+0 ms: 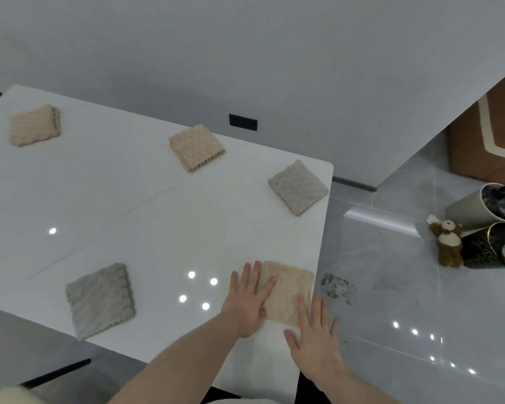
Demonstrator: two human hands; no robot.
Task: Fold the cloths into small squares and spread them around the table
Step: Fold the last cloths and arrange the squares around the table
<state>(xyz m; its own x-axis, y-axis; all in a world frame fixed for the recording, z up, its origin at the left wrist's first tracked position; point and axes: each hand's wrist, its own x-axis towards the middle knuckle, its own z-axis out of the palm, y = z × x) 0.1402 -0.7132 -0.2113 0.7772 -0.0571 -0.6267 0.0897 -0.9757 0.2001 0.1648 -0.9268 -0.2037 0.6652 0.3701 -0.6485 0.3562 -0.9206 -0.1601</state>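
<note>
Head view shows both hands flat with fingers straight and spread. Left hand [250, 298] presses its palm and fingers on the folded peach cloth [286, 293] at the white table's [158, 217] near right corner. Right hand [314, 336] touches the cloth's near right edge, gripping nothing.
</note>
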